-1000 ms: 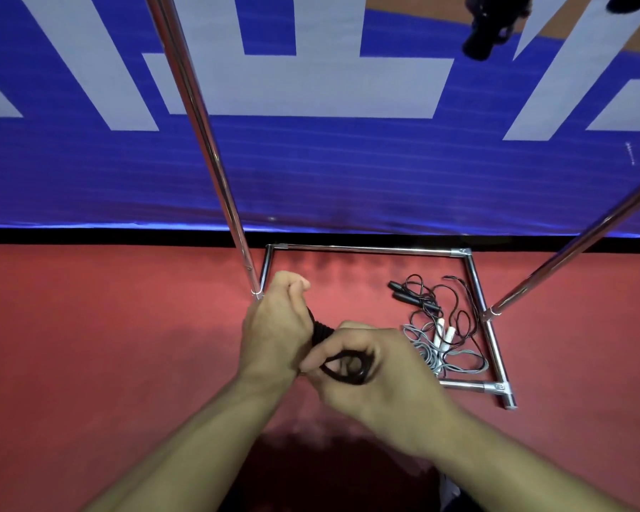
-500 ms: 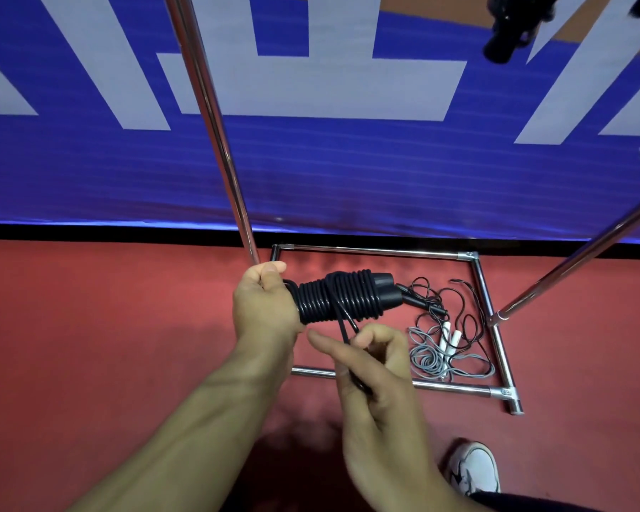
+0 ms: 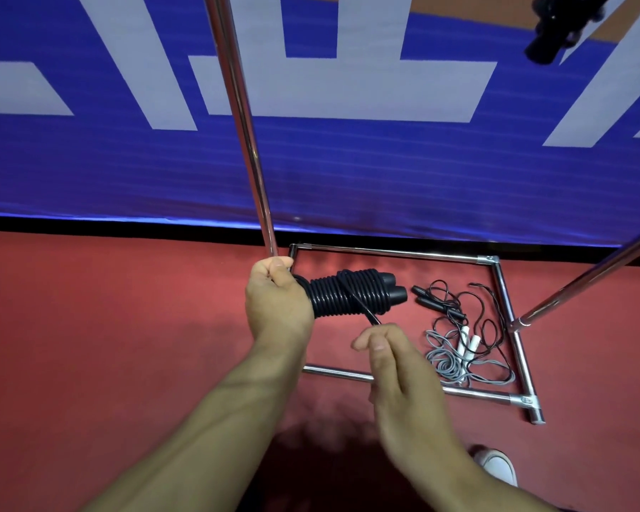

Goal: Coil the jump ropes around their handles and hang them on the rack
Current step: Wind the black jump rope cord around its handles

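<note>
Left hand [image 3: 278,304] grips one end of the black jump rope [image 3: 351,295], coiled tight round its paired handles. Right hand [image 3: 399,367], just below the coil, pinches the loose rope tail. Beyond the right hand, two uncoiled ropes [image 3: 459,338] lie inside the rack base [image 3: 503,286].

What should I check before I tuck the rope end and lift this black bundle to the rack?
1. Left hand grips the coiled black jump rope firmly: ok.
2. Both handle ends stick out side by side from the coil: ok.
3. Right hand pinches the loose rope tail: ok.
4. Tail is secured under the wraps: not ok, it crosses the coil freely.
5. Free place on the rack's top bar: cannot tell, out of view.
6. Loose ropes on the floor lie clear of the feet: ok.
</note>
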`<state>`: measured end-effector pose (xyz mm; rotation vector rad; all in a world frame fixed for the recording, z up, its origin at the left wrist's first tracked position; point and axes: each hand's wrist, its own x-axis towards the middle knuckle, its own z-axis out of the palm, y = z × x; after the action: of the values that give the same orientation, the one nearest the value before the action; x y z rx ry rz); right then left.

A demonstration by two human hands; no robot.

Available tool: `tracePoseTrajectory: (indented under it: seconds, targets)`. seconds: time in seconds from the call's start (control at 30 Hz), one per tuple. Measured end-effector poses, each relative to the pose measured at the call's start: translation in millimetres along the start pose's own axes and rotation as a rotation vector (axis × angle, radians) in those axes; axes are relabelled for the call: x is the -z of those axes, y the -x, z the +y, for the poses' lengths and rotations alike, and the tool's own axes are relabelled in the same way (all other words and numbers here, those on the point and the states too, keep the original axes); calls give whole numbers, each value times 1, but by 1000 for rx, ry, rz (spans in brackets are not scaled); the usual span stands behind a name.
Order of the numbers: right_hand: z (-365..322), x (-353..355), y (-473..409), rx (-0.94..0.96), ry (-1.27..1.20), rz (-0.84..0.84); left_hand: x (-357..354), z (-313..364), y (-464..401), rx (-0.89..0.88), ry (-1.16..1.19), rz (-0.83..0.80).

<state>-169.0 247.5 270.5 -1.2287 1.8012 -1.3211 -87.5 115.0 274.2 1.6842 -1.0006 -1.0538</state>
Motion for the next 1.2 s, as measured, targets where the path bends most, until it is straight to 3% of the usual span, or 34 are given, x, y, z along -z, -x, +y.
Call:
tracePoseTrajectory:
  seconds: [0.13, 0.3, 0.33, 0.47, 0.53, 0.63, 0.7, 0.8, 0.87, 1.0, 1.1, 1.2]
  targets:
    - [4, -1, 1, -25, 22, -71, -1, 0, 1, -39, -12, 3]
    - [-12, 12, -21, -557, -261, -398, -2, -1, 4, -109, -65, -4]
    - [-14, 15, -25, -582, -259, -420, -3, -1, 5, -119, -71, -4]
    - [-8, 15, -26, -398, -4, -353, -5, 1, 8, -133, -86, -3]
    - [-8, 14, -24, -397, -25, -288, -5, 1, 6, -130, -90, 9]
    - [-7, 15, -23, -426, -175, -208, -4, 0, 3, -135, -116, 25]
    - [-11, 17, -22, -412, -281, -276, -3, 0, 4, -178, -146, 9]
    - [-20, 23, -28, -471, -679, -344, 0, -4, 10, -336, -220, -47]
    - [-25, 31, -33, -417, -817, -293, 0, -7, 17, -452, -261, -91]
    - [-32, 34, -32, -158, -595, -296, -4, -10, 27, -599, -260, -165]
    - [-25, 22, -20, -139, -457, -394, -8, -14, 33, -611, -253, -237]
    - [-13, 15, -6, -106, -253, -443, -12, -17, 26, -549, -222, -198]
